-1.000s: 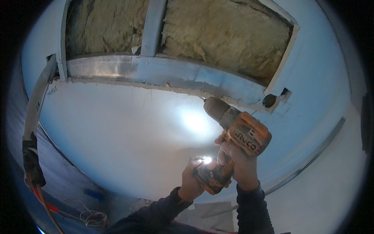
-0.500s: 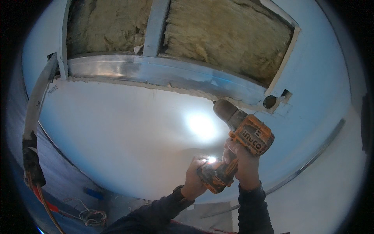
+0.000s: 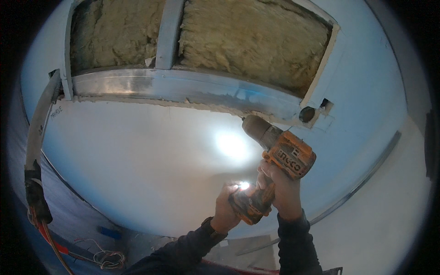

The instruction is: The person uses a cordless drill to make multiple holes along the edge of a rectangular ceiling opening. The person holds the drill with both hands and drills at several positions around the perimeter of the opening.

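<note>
A: Quick rundown, L to R. What's far left?

B: Grey conduit [image 3: 40, 128] runs down the left rim, ends in a black fitting [image 3: 35, 195]. Red cable below it, plus a loose tangle of thin wires [image 3: 106, 259] at the bottom edge.

A: Next over?

B: White plasterboard panel [image 3: 137, 156], big and bare, w/ a bright light spot on it just left of the drill's nose. Above it a metal track [image 3: 183, 89] runs across; a metal stud [image 3: 168, 32] goes up from the track. Yellow mineral wool insulation [image 3: 256, 41] fills the open cavity either side of the stud.

A: Hands?

B: Left hand [image 3: 227, 208] comes up from bottom centre in a dark sleeve, fingers curled round the base of the drill, right by its lit work lamp. Right hand [image 3: 282, 192] is just beside it, wrapped tight round the grip.

A: And the drill?

B: Orange cordless drill [image 3: 275, 156], centre-right, tilted up-left. Dark chuck & bit tip sit at the ragged top edge of the panel, right under the track. Can't tell if the bit actually touches.

A: Right of that?

B: Round hole [image 3: 307, 114] w/ a small square cutout next to it in the blue-tinted board [image 3: 366, 91]. Thin metal strip [image 3: 366, 176] slants down along the right side.
</note>
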### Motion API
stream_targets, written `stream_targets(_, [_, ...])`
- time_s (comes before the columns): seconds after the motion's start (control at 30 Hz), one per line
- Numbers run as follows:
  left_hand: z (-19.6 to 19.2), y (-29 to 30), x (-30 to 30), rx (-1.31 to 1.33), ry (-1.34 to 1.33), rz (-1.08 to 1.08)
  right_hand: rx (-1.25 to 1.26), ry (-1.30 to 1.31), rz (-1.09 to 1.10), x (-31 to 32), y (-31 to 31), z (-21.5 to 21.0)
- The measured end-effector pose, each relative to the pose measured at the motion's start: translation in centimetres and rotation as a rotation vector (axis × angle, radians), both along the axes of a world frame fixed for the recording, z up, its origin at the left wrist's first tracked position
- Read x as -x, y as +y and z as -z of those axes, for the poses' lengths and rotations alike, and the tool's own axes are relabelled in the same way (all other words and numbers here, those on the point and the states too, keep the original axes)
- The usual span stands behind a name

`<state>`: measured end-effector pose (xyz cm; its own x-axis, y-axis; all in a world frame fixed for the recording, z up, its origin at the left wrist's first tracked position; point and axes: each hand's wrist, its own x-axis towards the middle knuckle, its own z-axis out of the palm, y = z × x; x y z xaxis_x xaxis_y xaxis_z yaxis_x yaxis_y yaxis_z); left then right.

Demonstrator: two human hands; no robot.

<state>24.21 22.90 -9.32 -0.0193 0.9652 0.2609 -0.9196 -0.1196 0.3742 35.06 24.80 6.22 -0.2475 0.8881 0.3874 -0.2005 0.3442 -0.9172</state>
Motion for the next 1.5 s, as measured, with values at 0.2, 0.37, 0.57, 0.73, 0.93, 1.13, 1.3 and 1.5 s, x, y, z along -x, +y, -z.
stream_targets(0.2, [0.0,0.3,-0.2,-0.102,0.508,-0.257,0.015,0.018,-0.01,-0.1,0.5,0.1])
stream_targets(0.37, [0.1,0.4,-1.1,-0.101,0.531,-0.375,0.025,0.021,-0.026,-0.5,0.7,0.0])
stream_targets(0.57, [0.3,1.2,-1.9,-0.053,0.217,-0.142,0.003,-0.028,-0.034,-1.1,1.1,-0.5])
stream_targets(0.73, [0.9,1.7,-2.5,-0.043,0.1,-0.066,0.02,-0.014,-0.04,-1.7,1.2,-0.4])
stream_targets(0.93, [1.2,2.3,-3.2,0.015,-0.232,0.221,0.015,-0.058,0.021,-2.9,1.3,-0.5])
stream_targets(1.13, [0.3,1.4,-4.1,-0.012,-0.05,0.111,0.017,-0.019,0.042,-3.6,0.4,-0.5])
stream_targets(1.3, [-0.4,1.2,-3.6,-0.032,0.044,0.095,0.016,-0.026,0.081,-3.5,0.0,-0.3])
stream_targets(1.5, [0.0,1.2,-3.8,-0.06,0.177,0.051,-0.012,-0.01,0.094,-3.9,0.2,-0.1])
